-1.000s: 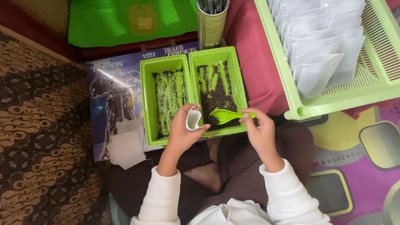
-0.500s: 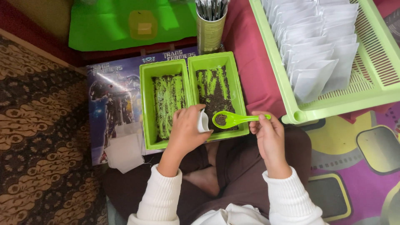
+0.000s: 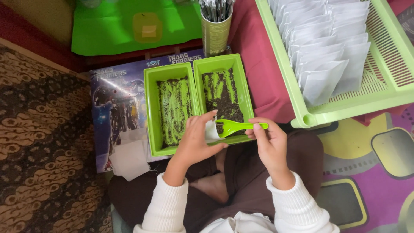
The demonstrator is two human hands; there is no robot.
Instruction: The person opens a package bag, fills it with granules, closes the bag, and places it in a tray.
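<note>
Holding a small white pouch in the left hand, fingers curled round it, its mouth facing the spoon. Right hand pinches the handle of a green plastic spoon, thumb and forefinger closed on the handle end; spoon tip sits right at the pouch opening, contents of the bowl not clear. Both hands hover over the near edge of the right green tray, which holds dark crumbly stuff smeared in streaks. Left green tray touches it side by side, same dark streaks. Both trays rest on a printed blue box. A tin of dark sticks stands just behind the trays. Big light-green basket to the right holds rows of white pouches. Spare white pouch lies on the box near the left tray
</note>
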